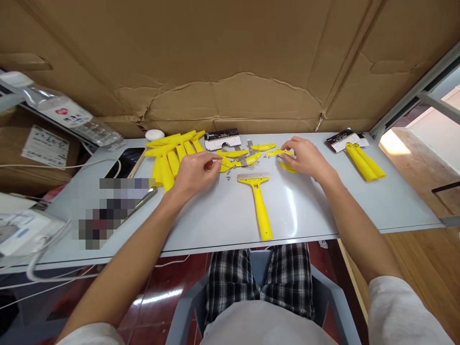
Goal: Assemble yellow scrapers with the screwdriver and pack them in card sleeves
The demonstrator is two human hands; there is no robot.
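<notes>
My left hand [196, 173] is closed, thumb and index finger curled together beside the loose yellow head pieces [225, 166]; what is between its fingertips, if anything, is hidden. My right hand [305, 155] has thumb and fingers around the end of a yellow scraper head piece [275, 153]. Another yellow piece [287, 167] lies under that hand. Between the hands are metal blades [247, 161] and several small screws [228, 176]. Closer to me lies an assembled yellow scraper [261, 206], its blade facing away and its handle toward me.
Several yellow handles [166, 170] are piled at left, near a phone [125, 163]. Two yellow handles [364, 160] lie right beside a black-and-white card [347, 140]. A similar card [223, 139] lies behind. A plastic bottle [68, 110] leans at left; cardboard [230, 57] stands behind the table.
</notes>
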